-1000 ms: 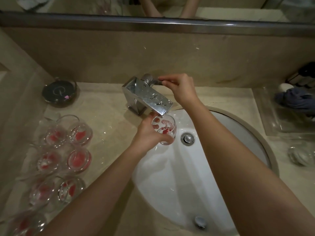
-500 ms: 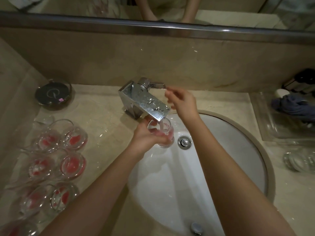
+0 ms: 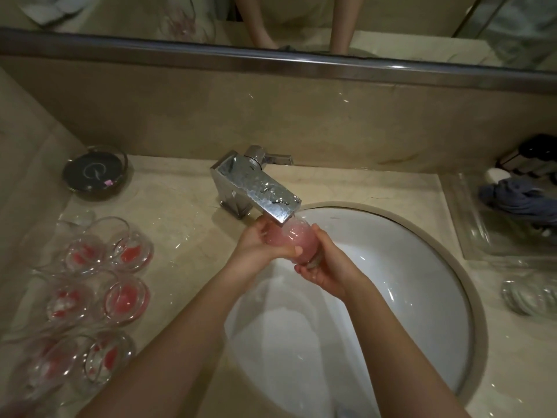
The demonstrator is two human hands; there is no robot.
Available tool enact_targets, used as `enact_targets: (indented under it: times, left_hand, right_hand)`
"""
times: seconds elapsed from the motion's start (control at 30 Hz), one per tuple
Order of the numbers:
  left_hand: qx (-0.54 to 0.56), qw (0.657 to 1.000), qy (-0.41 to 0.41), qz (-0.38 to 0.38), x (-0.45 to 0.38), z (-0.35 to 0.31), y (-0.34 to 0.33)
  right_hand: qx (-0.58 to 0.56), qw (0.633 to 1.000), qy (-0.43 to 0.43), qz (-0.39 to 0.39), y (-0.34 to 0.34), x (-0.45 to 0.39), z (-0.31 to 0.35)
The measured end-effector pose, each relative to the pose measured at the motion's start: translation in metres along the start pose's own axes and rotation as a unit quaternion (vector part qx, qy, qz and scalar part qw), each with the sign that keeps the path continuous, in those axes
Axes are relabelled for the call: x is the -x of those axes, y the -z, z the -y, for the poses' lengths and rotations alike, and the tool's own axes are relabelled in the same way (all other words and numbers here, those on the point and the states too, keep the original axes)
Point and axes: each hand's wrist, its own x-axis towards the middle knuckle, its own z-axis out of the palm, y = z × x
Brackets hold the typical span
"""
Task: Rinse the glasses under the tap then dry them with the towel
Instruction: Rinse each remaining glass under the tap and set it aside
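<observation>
Both hands hold one glass directly under the spout of the chrome tap, over the back of the white sink. The glass is tilted, its mouth up against the spout and its base pointing down toward the person, and it is full of cloudy pink water. The left hand grips the upper part of the glass from the left, its fingers curled round the far side and its thumb lying across the near side. The right hand grips the lower part from the right: its fingers curl under the thick base, and its thumb runs up the right side of the glass. The two hands nearly meet around the glass.

On the counter to the left stand more glasses with red residue in them, close together in rows. A blue cloth lies in a clear tray at the right edge, well apart from the hands.
</observation>
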Motion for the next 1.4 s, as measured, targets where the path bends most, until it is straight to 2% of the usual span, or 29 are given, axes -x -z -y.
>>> enact_targets:
  times: [0.07, 0.13, 0.27, 0.43, 0.5, 0.6, 0.67, 0.83, 0.97, 1.07, 1.13, 1.27, 1.33, 1.4]
  left_hand:
    - [-0.067, 0.997, -0.02, -0.023, -0.002, -0.001, 0.003]
    - [-0.076, 0.997, -0.008, -0.007, -0.004, -0.001, 0.007]
    - [-0.027, 0.997, 0.052, 0.047, -0.003, -0.005, 0.001]
    - [0.039, 0.993, 0.079, 0.08, -0.008, -0.007, 0.0]
    - [0.058, 0.992, 0.068, 0.089, -0.007, -0.007, 0.001]
    - [0.061, 0.993, 0.047, 0.092, -0.005, -0.006, -0.001]
    - [0.062, 0.993, 0.037, 0.093, -0.004, -0.005, -0.002]
    - [0.111, 0.99, 0.07, 0.054, -0.007, -0.002, 0.0]
    - [0.091, 0.992, 0.063, 0.068, -0.007, -0.001, 0.002]
    - [0.075, 0.993, 0.058, 0.072, -0.007, -0.001, -0.002]
    - [0.071, 0.994, 0.064, 0.06, -0.008, -0.002, -0.002]
    - [0.074, 0.993, 0.079, 0.047, -0.011, -0.002, 0.004]
    - [0.08, 0.993, 0.071, 0.059, -0.01, -0.002, 0.005]
    - [0.079, 0.992, 0.064, 0.068, -0.008, -0.002, 0.005]
  right_hand:
    - [0.014, 0.999, 0.043, -0.027, 0.003, 0.001, 0.001]
    - [0.065, 0.994, 0.082, -0.037, 0.007, 0.006, 0.002]
    - [0.116, 0.985, 0.125, -0.019, 0.005, 0.013, 0.005]
    - [0.143, 0.976, 0.164, 0.008, 0.006, 0.01, 0.009]
    - [0.136, 0.979, 0.153, 0.025, 0.008, 0.011, 0.012]
    - [0.114, 0.99, 0.069, 0.044, 0.003, 0.012, 0.02]
    - [0.137, 0.989, 0.039, 0.033, -0.001, 0.013, 0.024]
    - [0.168, 0.979, 0.1, 0.062, 0.002, 0.009, 0.021]
    - [0.158, 0.983, 0.065, 0.068, 0.002, 0.008, 0.02]
    - [0.157, 0.986, 0.043, 0.023, -0.004, 0.005, 0.02]
    - [0.148, 0.985, 0.086, 0.015, -0.006, 0.002, 0.019]
    - [0.195, 0.966, 0.161, 0.054, -0.002, -0.002, 0.018]
    - [0.187, 0.971, 0.141, 0.056, -0.003, 0.001, 0.02]
    - [0.18, 0.979, 0.082, 0.046, -0.004, 0.003, 0.023]
